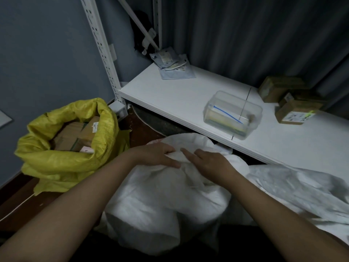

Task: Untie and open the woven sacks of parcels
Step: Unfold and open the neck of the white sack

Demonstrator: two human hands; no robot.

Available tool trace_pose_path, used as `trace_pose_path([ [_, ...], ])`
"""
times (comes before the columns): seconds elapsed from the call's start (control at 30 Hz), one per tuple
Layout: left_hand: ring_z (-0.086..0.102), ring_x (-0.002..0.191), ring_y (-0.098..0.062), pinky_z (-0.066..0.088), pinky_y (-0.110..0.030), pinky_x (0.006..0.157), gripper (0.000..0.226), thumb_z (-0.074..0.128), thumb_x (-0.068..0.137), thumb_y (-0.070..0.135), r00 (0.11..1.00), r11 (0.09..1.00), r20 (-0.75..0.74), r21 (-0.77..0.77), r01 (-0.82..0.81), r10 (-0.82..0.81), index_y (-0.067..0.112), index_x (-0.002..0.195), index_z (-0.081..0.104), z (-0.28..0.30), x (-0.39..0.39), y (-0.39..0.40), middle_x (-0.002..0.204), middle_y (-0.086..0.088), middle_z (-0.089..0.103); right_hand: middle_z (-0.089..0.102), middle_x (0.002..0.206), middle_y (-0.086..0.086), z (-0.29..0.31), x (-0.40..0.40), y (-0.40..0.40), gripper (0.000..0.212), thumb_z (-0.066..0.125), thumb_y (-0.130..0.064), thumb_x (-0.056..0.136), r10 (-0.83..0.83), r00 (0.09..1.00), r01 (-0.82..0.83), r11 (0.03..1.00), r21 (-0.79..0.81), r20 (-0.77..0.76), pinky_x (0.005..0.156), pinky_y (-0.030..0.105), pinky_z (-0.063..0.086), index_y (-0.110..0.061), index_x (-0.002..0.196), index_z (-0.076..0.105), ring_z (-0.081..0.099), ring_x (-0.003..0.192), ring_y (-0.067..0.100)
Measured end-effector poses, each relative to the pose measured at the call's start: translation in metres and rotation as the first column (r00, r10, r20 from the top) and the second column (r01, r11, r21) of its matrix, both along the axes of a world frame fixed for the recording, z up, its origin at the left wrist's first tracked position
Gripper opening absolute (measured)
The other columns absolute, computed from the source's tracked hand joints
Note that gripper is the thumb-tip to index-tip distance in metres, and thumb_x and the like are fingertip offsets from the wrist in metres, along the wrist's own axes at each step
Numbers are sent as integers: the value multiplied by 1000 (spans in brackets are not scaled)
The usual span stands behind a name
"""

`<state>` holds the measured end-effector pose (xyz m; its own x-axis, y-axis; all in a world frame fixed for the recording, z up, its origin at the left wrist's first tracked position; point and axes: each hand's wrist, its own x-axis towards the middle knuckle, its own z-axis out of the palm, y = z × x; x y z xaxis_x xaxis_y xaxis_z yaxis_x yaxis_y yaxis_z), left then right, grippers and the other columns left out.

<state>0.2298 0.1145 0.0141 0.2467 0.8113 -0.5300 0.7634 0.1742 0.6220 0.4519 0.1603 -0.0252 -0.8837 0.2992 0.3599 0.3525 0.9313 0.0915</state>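
Note:
A full white woven sack [160, 201] stands on the floor right in front of me, its top bunched together. My left hand [158, 154] grips a fold of the gathered mouth, thumb stretched along the cloth. My right hand [209, 163] holds the same bunch from the right side, with its index finger pointing left across the fabric. To the left stands a yellow woven sack [62, 161], its mouth open and rolled down, showing brown cardboard parcels [75, 135] inside.
A white shelf [170, 97] runs behind the sack, carrying a clear plastic box [232, 115], blue mailer bags [173, 67] and brown cartons [290, 101]. Another white sack [302, 193] lies on the shelf at right. A perforated upright [103, 52] stands by the grey wall.

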Motion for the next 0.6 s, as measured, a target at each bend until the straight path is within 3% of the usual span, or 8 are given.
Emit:
trace_pose_path([
  [0.1, 52, 113, -13, 42, -34, 100, 29, 47, 87, 60, 993, 998, 115, 46, -42, 37, 36, 91, 65, 4, 5, -7, 110, 4, 62, 55, 69, 4, 6, 10, 2, 83, 81, -14, 60, -2, 999, 0, 998, 55, 51, 39, 24, 25, -11, 133, 43, 51, 44, 18],
  [0.17, 54, 111, -12, 43, -38, 101, 34, 45, 81, 68, 984, 996, 175, 69, -58, 45, 39, 76, 63, 3, 4, -10, 100, 8, 62, 58, 73, 3, 9, 15, 2, 78, 75, -17, 67, -3, 999, 1, 1000, 27, 50, 44, 23, 28, -14, 137, 41, 55, 51, 19],
  [0.23, 55, 108, -12, 45, -36, 97, 30, 54, 79, 67, 980, 988, 197, 144, -63, 34, 38, 78, 60, 1, 3, -11, 102, 7, 62, 65, 90, 5, 20, 13, -3, 64, 59, -39, 83, -46, 995, 69, 959, -274, 86, 63, 27, 43, -23, 142, 40, 62, 76, 22],
  [0.3, 58, 93, -13, 46, -31, 80, 22, 57, 76, 58, 980, 961, 192, 257, -104, 55, 35, 76, 57, 1, 3, -11, 93, 3, 62, 66, 109, 3, 32, 7, -11, 59, 39, -62, 89, -150, 974, 223, 724, -653, 167, 85, 29, 45, -33, 141, 42, 60, 99, 17],
  [0.37, 56, 80, -12, 43, -30, 68, 19, 59, 74, 51, 983, 932, 180, 348, -102, 41, 33, 75, 54, 3, 7, -15, 82, 3, 60, 69, 106, -2, 35, 0, -17, 40, 43, -55, 94, -221, 973, 175, 526, -832, 65, 84, 24, 45, -33, 124, 57, 60, 94, 8],
  [0.4, 56, 80, -11, 43, -31, 69, 20, 61, 73, 51, 982, 921, 185, 376, -100, 32, 33, 77, 54, 4, 9, -17, 82, 5, 59, 70, 98, -2, 35, -3, -20, 28, 49, -43, 96, -251, 967, 108, 516, -850, -30, 78, 22, 45, -28, 113, 64, 60, 86, 6],
  [0.47, 57, 90, -9, 46, -30, 77, 29, 68, 71, 53, 979, 926, 199, 361, -108, 37, 35, 89, 56, 5, 5, -21, 94, 9, 60, 72, 88, 1, 37, -6, -24, 18, 58, -29, 94, -279, 944, 35, 614, -789, -175, 70, 18, 44, -16, 98, 71, 60, 81, 9],
  [0.6, 52, 108, -12, 39, -24, 81, 29, 72, 77, 47, 999, 983, 13, 174, -53, 51, 35, 100, 58, 5, -10, -26, 107, 11, 56, 70, 94, -1, 39, -4, -31, 24, 59, -33, 89, -237, 933, 62, 848, -527, -271, 69, 15, 43, -15, 98, 71, 62, 83, 11],
])
